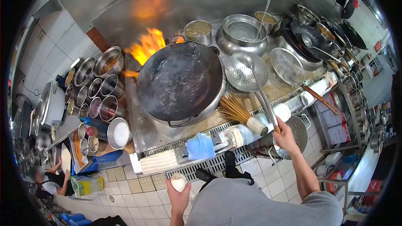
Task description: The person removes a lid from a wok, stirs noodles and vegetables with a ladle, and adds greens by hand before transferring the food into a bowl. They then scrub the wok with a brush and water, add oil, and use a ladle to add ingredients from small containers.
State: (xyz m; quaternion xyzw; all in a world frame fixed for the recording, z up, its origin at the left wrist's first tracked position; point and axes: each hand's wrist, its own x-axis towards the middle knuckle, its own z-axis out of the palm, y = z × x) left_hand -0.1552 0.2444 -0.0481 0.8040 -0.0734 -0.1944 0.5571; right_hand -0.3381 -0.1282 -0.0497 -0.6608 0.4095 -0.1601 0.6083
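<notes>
My right hand (286, 137) is closed round the end of a long-handled metal ladle (261, 90). Its shaft reaches forward over a round perforated skimmer (239, 77), where the ladle's head is hard to make out. Low in front of my body, my left hand (179, 194) is wrapped round a white rounded bundle (179, 181), possibly a cloth. Ahead sits a large dark wok (180, 81) with steaming liquid in it. A bamboo wok brush (243, 113) lies to the wok's right, near the ladle shaft.
Flames (148, 46) rise behind the wok's left side. Steel pots (118, 133) of ingredients crowd the left. A large pot (244, 29) stands under a running tap; a wire strainer (287, 66) rests to its right. Another person (54, 180) is at far left.
</notes>
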